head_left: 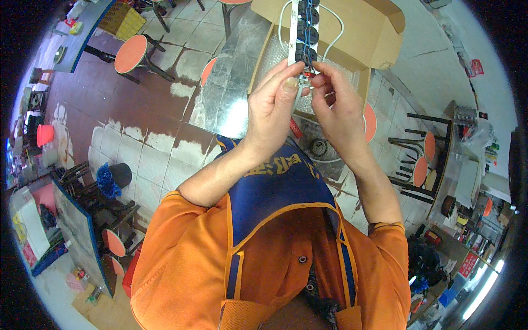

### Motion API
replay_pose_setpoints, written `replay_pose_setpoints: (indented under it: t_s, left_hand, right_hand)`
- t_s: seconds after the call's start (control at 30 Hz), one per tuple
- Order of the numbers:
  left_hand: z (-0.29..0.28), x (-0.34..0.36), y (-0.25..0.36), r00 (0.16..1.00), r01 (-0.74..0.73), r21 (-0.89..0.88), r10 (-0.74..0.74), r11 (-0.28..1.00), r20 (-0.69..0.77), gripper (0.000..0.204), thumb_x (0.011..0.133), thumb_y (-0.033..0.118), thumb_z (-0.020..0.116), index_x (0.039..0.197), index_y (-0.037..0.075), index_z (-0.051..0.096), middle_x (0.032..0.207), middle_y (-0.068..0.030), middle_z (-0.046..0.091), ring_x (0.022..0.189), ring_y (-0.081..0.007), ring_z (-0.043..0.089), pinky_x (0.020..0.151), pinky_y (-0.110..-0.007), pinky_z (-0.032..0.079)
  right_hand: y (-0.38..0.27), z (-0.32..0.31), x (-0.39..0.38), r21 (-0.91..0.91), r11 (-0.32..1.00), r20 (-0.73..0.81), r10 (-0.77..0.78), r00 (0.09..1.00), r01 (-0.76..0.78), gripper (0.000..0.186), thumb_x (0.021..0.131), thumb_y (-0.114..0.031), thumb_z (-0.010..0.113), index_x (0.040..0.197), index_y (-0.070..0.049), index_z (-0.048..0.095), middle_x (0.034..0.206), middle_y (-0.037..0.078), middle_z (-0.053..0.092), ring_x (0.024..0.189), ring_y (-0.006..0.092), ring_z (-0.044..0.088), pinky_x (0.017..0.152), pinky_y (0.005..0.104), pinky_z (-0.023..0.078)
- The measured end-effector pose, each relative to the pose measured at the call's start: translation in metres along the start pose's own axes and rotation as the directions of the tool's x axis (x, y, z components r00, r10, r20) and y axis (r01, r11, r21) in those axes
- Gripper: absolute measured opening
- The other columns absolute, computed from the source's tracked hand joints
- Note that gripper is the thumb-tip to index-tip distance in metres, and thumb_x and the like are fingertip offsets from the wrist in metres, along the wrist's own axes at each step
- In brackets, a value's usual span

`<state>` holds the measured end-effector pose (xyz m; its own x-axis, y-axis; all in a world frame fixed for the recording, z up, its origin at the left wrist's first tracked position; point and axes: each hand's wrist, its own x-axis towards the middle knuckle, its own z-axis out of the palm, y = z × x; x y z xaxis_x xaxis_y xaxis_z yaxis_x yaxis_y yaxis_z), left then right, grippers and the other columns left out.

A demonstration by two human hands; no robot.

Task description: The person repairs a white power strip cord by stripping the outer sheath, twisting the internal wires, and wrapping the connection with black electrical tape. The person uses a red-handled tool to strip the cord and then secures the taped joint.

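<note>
At the top centre a long white strip (293,30) with black modules (307,38), blue wires and an attached grey cable (298,98) stands lengthwise before me, its open side up. My left hand (272,104) grips its near end, thumb pressed by the cable. My right hand (335,102) has thumb and fingers closed on the same end, beside a small red part (308,74) among the wires; exactly what the fingertips pinch is partly hidden. An open cardboard box (379,33) with bubble wrap (352,82) lies beneath, on a shiny table (220,110).
A red-handled tool (295,128) and a dark coil (319,147) lie on the table below my hands. Orange-topped stools (130,53) stand around. Blue-edged tables (77,242) are at the left, near a dark bucket with blue bag (110,179). A cluttered bench (456,187) runs along the right.
</note>
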<state>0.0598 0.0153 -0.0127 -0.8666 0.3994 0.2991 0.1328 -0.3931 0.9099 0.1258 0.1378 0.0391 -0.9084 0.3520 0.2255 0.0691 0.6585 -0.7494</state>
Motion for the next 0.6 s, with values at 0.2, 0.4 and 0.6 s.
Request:
replay_pose_setpoints:
  t_s: [0.2, 0.4, 0.6]
  left_hand:
    - [0.000, -0.001, 0.000, 0.999, 0.026, -0.017, -0.025, 1.000, 0.046, 0.045, 0.108, 0.028, 0.044, 0.129, -0.009, 0.058, 0.143, -0.0220, 0.048, 0.119, -0.0263, 0.060, 0.092, -0.037, 0.059]
    - [-0.003, 0.000, 0.006, 0.998, 0.009, 0.072, -0.013, 0.997, 0.057, 0.046, 0.108, 0.032, 0.046, 0.131, -0.004, 0.060, 0.143, -0.0196, 0.051, 0.124, -0.0226, 0.056, 0.090, -0.032, 0.056]
    - [0.001, 0.000, 0.007, 1.000, -0.020, 0.038, 0.020, 0.999, 0.003, 0.039, 0.107, 0.023, 0.050, 0.125, -0.009, 0.061, 0.132, -0.0194, 0.059, 0.111, -0.0206, 0.062, 0.089, -0.030, 0.052]
  right_hand:
    - [0.007, -0.011, 0.005, -0.310, 0.915, 0.022, -0.266, 0.964, 0.259, 0.031, 0.089, -0.009, 0.063, 0.120, -0.007, 0.059, 0.100, 0.014, 0.067, 0.082, 0.0332, 0.069, 0.069, 0.0429, 0.055]
    - [0.003, -0.007, 0.003, -0.380, 0.896, 0.032, -0.238, 0.971, 0.232, 0.027, 0.089, -0.014, 0.066, 0.115, -0.010, 0.062, 0.097, 0.011, 0.066, 0.078, 0.0310, 0.068, 0.064, 0.0417, 0.053]
    - [0.006, 0.004, 0.003, -0.340, 0.901, -0.077, -0.312, 0.947, 0.269, 0.021, 0.089, -0.002, 0.069, 0.109, -0.001, 0.065, 0.086, 0.010, 0.061, 0.069, 0.0184, 0.065, 0.060, 0.0287, 0.051]
